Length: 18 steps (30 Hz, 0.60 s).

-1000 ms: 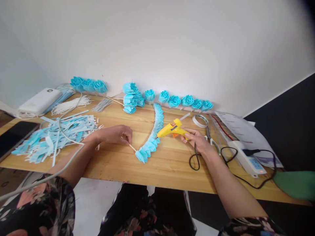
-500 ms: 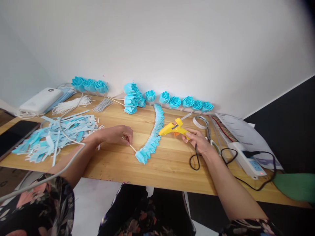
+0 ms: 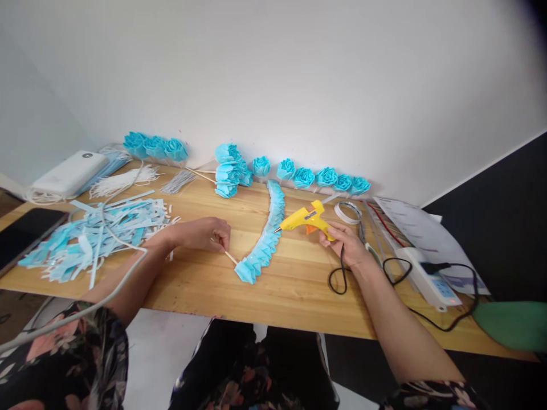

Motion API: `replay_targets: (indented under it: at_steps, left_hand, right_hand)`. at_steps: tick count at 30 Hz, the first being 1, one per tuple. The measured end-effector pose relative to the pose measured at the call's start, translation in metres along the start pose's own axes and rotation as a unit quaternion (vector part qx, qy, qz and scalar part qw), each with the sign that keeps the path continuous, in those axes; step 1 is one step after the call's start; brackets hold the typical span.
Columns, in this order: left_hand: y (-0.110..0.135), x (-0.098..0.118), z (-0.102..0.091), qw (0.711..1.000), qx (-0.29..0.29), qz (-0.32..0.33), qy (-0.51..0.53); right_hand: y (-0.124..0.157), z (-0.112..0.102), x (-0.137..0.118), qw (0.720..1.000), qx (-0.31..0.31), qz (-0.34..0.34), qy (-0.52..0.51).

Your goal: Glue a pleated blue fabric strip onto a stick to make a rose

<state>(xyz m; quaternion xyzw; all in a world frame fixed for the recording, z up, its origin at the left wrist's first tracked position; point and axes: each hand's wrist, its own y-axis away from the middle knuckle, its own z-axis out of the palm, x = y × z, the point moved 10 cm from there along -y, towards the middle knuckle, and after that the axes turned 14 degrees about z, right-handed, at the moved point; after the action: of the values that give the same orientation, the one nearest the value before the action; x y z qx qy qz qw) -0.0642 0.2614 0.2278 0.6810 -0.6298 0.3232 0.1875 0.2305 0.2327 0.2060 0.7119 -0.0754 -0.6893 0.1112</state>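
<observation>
Between the fingers of my left hand [image 3: 213, 234] is a thin wooden stick [image 3: 231, 257]. Its far end meets the near end of a long pleated light-blue strip [image 3: 265, 246], which curves away across the table. My right hand [image 3: 344, 242] grips a yellow hot glue gun [image 3: 305, 216] by its handle. The metal nozzle points left, at the right edge of the strip's middle; whether it touches cannot be made out. A clear glue stick juts from the gun's back, and a black cord hangs below my right hand.
Blue fabric roses [image 3: 303, 177] line the wall, with a bunch on sticks [image 3: 227, 171]. Left lie blue and white scraps [image 3: 115, 228], wires [image 3: 177, 181], a phone [image 3: 29, 236] and a white power bank [image 3: 68, 173]. Right are a tape roll [image 3: 348, 213], power strip [image 3: 429, 279] and papers [image 3: 431, 233].
My right hand has shifted the glue gun slightly to the right and up, away from the strip's middle. My left hand, the stick and the strip stay put.
</observation>
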Motion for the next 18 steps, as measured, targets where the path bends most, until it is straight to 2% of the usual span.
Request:
replay_targets:
  at_steps: [11, 16, 18]
  left_hand:
    - [0.003, -0.008, 0.003, 1.000, -0.005, -0.014, 0.006]
    - [0.005, -0.022, 0.001, 0.996, 0.010, -0.085, 0.018]
    - [0.005, -0.013, -0.007, 0.995, 0.035, -0.088, -0.019]
  right_hand:
    - [0.001, 0.020, -0.002, 0.992, -0.030, -0.002, 0.123]
    - [0.002, 0.022, -0.004, 0.991, -0.038, -0.011, 0.125]
    - [0.002, 0.022, -0.004, 0.991, -0.038, -0.010, 0.127]
